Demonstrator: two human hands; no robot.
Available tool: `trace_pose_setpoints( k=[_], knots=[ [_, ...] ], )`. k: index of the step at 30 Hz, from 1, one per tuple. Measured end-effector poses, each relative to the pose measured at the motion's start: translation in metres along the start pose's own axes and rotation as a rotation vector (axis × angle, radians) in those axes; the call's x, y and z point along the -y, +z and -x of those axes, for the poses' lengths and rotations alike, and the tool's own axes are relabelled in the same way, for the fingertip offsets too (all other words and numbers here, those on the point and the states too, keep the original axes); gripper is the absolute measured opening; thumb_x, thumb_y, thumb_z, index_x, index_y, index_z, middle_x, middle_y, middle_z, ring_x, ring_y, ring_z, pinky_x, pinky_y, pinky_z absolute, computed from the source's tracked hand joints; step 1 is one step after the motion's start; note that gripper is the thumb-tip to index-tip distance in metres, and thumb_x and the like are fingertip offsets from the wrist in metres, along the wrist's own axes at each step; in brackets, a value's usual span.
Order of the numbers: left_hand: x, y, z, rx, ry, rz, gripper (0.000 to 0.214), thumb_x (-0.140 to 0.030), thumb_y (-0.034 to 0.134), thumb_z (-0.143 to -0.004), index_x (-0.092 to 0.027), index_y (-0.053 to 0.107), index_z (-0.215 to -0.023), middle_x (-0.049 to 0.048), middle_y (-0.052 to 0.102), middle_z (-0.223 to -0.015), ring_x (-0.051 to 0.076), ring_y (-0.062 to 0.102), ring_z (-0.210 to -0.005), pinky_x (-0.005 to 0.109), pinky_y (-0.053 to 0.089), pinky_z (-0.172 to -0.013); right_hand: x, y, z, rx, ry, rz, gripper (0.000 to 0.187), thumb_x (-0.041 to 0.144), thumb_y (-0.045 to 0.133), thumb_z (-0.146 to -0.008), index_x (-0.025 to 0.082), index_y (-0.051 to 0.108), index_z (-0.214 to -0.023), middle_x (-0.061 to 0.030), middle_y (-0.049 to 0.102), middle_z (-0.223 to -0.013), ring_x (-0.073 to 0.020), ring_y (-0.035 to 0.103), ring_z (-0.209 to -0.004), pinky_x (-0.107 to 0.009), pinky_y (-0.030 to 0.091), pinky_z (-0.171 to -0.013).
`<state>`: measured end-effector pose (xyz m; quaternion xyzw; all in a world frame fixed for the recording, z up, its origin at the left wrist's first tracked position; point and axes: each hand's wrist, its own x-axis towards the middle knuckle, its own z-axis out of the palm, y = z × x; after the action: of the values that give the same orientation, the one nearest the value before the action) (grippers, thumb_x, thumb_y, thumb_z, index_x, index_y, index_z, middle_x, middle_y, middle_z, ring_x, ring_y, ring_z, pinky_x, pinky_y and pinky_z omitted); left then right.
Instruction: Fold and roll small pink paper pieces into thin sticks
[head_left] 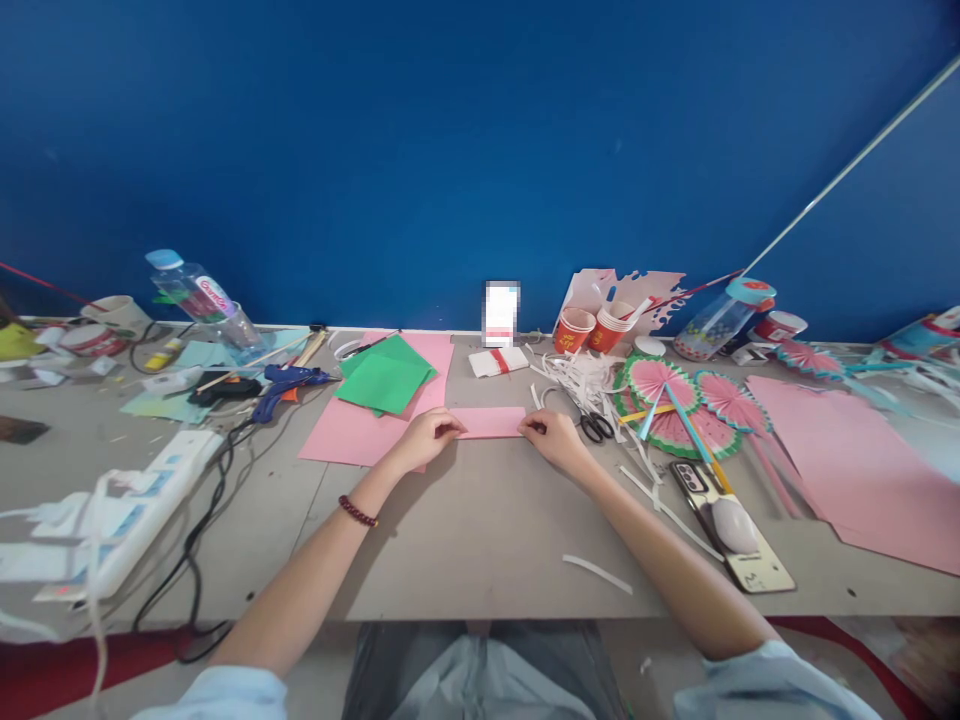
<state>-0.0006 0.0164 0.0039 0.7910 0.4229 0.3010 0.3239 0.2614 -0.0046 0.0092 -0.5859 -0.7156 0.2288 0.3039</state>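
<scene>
A small folded pink paper strip (491,422) lies flat on the grey table (480,540) straight ahead of me. My left hand (424,440) pinches its left end with fingers curled together. At the strip's right end, my right hand (553,438) pinches in the same way. A dark bead bracelet sits on my left wrist. Black scissors (596,426) lie just right of my right hand.
Pink sheets (360,425) with green paper (384,382) lie at left, a blue glue gun (289,385) and a power strip (142,500) further left. At right are watermelon paper fans (675,405), paper cups (592,330), a phone (731,525) and large pink sheets (862,470).
</scene>
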Motion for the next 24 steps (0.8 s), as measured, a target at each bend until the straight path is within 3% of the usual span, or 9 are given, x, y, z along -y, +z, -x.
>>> trace_pose_setpoints(
  k=[4, 24],
  knots=[
    [-0.0005, 0.0009, 0.0008, -0.006, -0.028, 0.017, 0.011, -0.022, 0.058, -0.082, -0.017, 0.068, -0.083, 0.0053, 0.067, -0.086, 0.015, 0.057, -0.07, 0.026, 0.044, -0.063, -0.0009, 0.0002, 0.0, 0.0, 0.011, 0.009, 0.011, 0.015, 0.061, -0.072, 0.018, 0.071, -0.068, -0.0054, 0.071, -0.073, -0.0167, 0.06, -0.065, -0.026, 0.044, -0.064],
    [-0.0071, 0.0009, 0.006, 0.004, 0.058, -0.069, 0.017, -0.017, 0.049, -0.086, -0.019, 0.065, -0.083, 0.0045, 0.064, -0.089, 0.016, 0.061, -0.08, 0.029, 0.049, -0.072, -0.0034, 0.0029, 0.002, -0.006, -0.074, 0.008, 0.01, 0.011, 0.061, -0.072, 0.018, 0.067, -0.068, -0.0037, 0.068, -0.071, -0.0159, 0.059, -0.068, -0.025, 0.043, -0.063]
  ],
)
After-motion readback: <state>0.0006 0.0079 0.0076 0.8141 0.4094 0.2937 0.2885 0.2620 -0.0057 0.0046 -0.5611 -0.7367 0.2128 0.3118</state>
